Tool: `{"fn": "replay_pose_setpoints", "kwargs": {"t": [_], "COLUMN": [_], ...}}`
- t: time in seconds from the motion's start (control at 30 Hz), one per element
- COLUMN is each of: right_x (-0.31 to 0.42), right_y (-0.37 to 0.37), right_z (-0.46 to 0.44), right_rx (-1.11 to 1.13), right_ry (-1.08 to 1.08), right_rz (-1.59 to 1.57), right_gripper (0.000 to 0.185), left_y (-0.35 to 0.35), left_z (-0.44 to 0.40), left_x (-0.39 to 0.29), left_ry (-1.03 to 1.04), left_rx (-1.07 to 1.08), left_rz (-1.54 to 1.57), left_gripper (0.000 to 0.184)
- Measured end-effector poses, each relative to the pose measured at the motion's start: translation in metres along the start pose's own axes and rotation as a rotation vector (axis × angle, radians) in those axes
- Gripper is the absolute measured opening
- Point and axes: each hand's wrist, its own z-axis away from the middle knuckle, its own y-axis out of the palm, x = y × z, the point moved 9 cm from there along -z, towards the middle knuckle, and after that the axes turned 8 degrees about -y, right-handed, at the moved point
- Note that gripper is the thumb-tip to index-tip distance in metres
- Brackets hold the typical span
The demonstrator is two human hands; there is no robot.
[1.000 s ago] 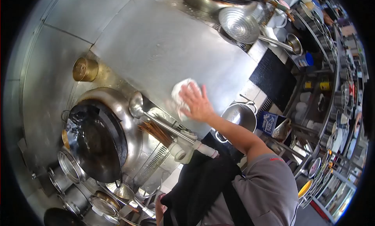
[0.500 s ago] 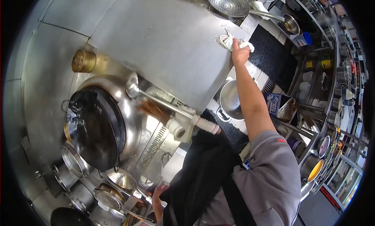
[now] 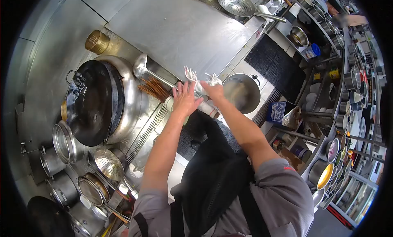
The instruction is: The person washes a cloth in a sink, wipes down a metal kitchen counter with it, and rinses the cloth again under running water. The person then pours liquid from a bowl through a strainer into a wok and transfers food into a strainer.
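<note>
A white cloth (image 3: pixel 199 88) with frayed ends is bunched in my right hand (image 3: pixel 213 92), at the near edge of the steel counter top (image 3: pixel 176 36). Close beside it is my left hand (image 3: pixel 186 99), fingers spread; whether it touches the cloth I cannot tell. Under the hands runs the handle of a steel ladle (image 3: pixel 140 65), its wrapped grip partly covered. A bamboo brush (image 3: pixel 153 88) lies left of my left hand. To the right of my right hand stands a steel pot (image 3: pixel 242 93), with something hazy inside.
A black wok (image 3: pixel 92 110) sits on a round burner at left, near a brass-coloured can (image 3: pixel 97 42). Strainers (image 3: pixel 109 164) and lidded pots (image 3: pixel 53 162) crowd the lower left. A perforated ladle (image 3: pixel 236 4) lies at the top. Shelves with pans and a blue tin (image 3: pixel 276 112) stand at right.
My right hand has drawn the cloth from the counter's far right corner back toward my body. My left hand has risen from low beside me to near the cloth, and the view has shifted.
</note>
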Motion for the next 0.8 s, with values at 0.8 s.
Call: {"fn": "replay_pose_setpoints", "kwargs": {"t": [0.8], "right_x": [0.230], "right_y": [0.165], "right_z": [-0.071], "right_rx": [0.183], "right_ry": [-1.384], "right_rz": [0.949], "right_gripper": [0.059], "left_y": [-0.005], "left_z": [0.013], "left_x": [0.009], "left_ry": [0.081], "left_rx": [0.148], "left_rz": [-0.236], "left_gripper": [0.055]}}
